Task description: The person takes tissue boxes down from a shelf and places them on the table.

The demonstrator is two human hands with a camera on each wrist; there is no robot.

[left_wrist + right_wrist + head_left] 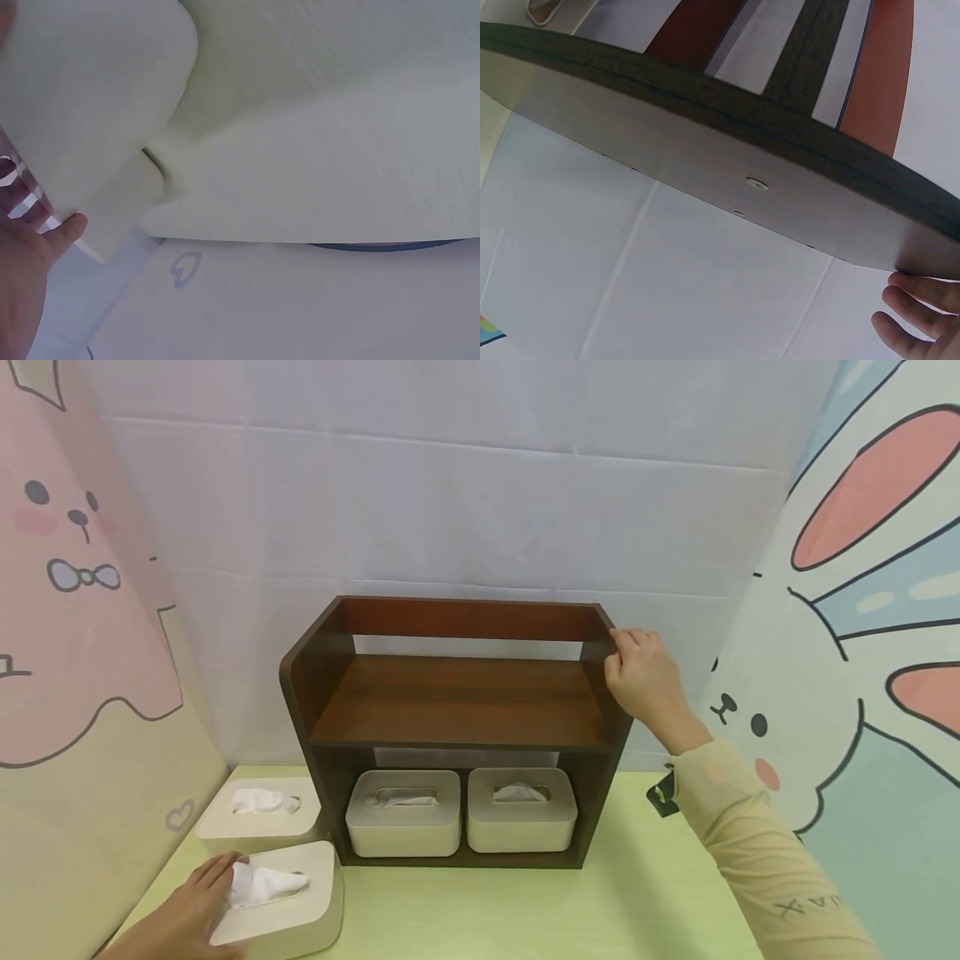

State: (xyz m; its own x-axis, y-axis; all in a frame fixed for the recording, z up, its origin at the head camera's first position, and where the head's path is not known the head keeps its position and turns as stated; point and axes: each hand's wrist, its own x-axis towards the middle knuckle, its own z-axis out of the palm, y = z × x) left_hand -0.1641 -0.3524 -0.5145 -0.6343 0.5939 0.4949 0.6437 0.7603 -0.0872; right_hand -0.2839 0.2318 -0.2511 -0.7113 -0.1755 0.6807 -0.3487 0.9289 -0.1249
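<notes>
A dark brown two-tier shelf (457, 702) stands against the white backdrop. At its right side panel my right hand (647, 681) grips the upper edge; in the right wrist view several fingertips (922, 311) lie along the panel's outer face, the thumb out of sight. My left hand (191, 906) holds a cream tissue box (318, 889) by its left side, fingers over the lid beside the white tissue (262, 885). From the left wrist, the thumb (71, 229) shows against the box's wall (105, 97).
Two more tissue boxes, a left one (403, 839) and a right one (521, 835), sit side by side in the lower tier. Another tissue box (255, 831) stands left of the shelf. A small black item (662, 795) lies on the pale green table (480, 914) near the right sleeve.
</notes>
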